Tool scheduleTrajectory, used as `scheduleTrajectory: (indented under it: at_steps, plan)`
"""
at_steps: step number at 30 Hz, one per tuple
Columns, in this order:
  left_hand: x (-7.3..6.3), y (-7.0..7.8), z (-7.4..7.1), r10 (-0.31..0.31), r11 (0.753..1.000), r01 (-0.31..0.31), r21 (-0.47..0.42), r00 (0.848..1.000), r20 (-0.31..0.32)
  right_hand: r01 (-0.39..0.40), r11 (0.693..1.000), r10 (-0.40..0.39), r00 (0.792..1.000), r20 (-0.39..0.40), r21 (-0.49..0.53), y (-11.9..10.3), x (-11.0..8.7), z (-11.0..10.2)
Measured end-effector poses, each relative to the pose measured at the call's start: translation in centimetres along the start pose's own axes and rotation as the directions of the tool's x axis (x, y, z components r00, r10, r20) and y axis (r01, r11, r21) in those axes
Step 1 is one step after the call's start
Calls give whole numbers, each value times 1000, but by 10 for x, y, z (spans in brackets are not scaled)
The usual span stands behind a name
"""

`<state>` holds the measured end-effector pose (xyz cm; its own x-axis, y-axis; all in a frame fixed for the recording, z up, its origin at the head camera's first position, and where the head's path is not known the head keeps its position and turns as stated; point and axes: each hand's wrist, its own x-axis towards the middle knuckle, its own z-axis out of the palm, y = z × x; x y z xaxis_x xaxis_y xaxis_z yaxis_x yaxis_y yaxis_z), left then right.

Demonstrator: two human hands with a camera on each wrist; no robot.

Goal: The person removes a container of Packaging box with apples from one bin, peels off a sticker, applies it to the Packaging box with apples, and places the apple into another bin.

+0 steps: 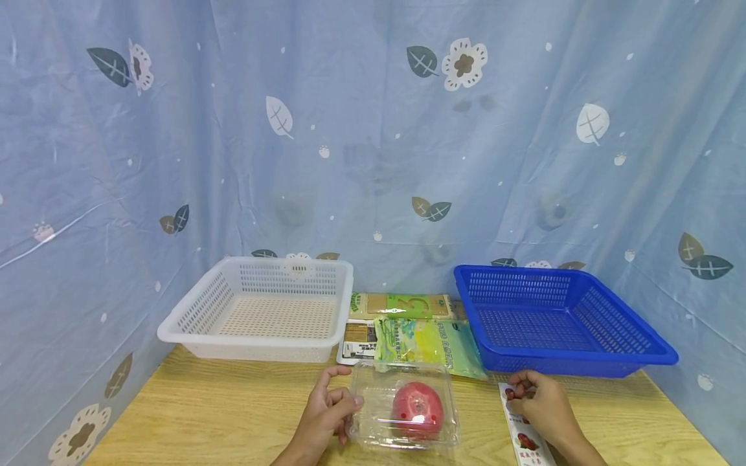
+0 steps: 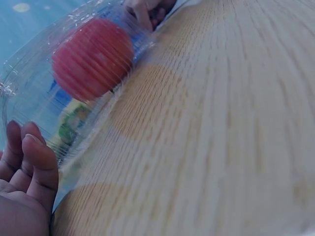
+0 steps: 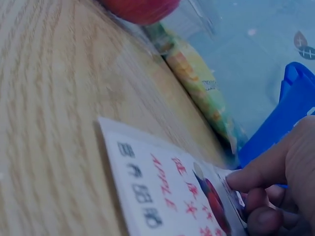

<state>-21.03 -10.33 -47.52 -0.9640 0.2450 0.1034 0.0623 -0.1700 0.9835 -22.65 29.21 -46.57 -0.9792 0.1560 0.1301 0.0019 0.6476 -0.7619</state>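
A clear plastic clamshell box (image 1: 373, 424) stands on the table with a red apple (image 1: 418, 409) inside it, toward its right side. My left hand (image 1: 326, 411) is at the box's left side, its thumb and fingertips against the edge and its fingers loosely bent. To the right lies a white strip of apple stickers (image 1: 527, 441), printed with red apples and lettering. At the strip's far end, my right hand (image 1: 544, 408) pinches it between thumb and fingers. In the right wrist view, the near end of the sticker strip (image 3: 142, 182) stands slightly off the wood.
A white basket (image 1: 256, 343) stands back left, a blue basket (image 1: 577, 359) back right. Between them lie a green-yellow packet (image 1: 431, 343), a brown-green packet (image 1: 402, 305) and a white-edged packet (image 1: 357, 342). A patterned blue curtain (image 1: 373, 149) hangs behind the wooden table (image 1: 233, 414).
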Motion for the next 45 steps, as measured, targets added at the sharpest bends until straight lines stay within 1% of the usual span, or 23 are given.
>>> scheduleTrajectory:
  at_steps: [5, 10, 14, 17, 23, 30, 33, 36, 38, 40, 45]
  plan:
    - [1, 0, 0, -6, 1000, 6, 0, 1000, -4, -1, 999, 2, 1000, 23, -37, 2, 3, -2]
    - [2, 0, -1, -6, 1000, 6, -1, 1000, -8, -4, 999, 7, 998, 59, -42, 2, 4, -4]
    - [2, 1, -1, -9, 1000, 9, -4, 1000, -9, 20, 998, -16, 998, 64, -56, 2, 4, -4]
    - [2, 1, -1, -9, 1000, 9, -4, 1000, -10, 44, 997, -41, 998, 57, -62, 2, 3, -3]
    - [2, 1, -1, -3, 1000, 3, 4, 1000, -5, 59, 996, -56, 998, 40, -73, 3, 2, -2]
    - [2, 0, 0, -5, 1000, 5, 7, 1000, -1, 88, 987, -88, 996, 7, -135, 5, 1, -2]
    - [2, 0, -1, -13, 1000, 13, 3, 1000, -4, 147, 977, -153, 988, -30, -154, 8, -1, 1]
    - [1, 0, -1, -13, 1000, 13, 3, 1000, -6, 220, 963, -235, 969, -80, -157, 11, -3, 4]
    - [1, 0, 0, -11, 1000, 11, 6, 1000, -5, 248, 955, -267, 958, -105, -165, 11, -3, 5]
    - [1, 0, 0, -8, 1000, 8, 9, 1000, -4, 251, 955, -270, 957, -110, -155, 11, -3, 6]
    - [0, 0, 0, -6, 1000, 6, 11, 1000, -2, 228, 966, -238, 969, -70, -124, 8, -2, 4]
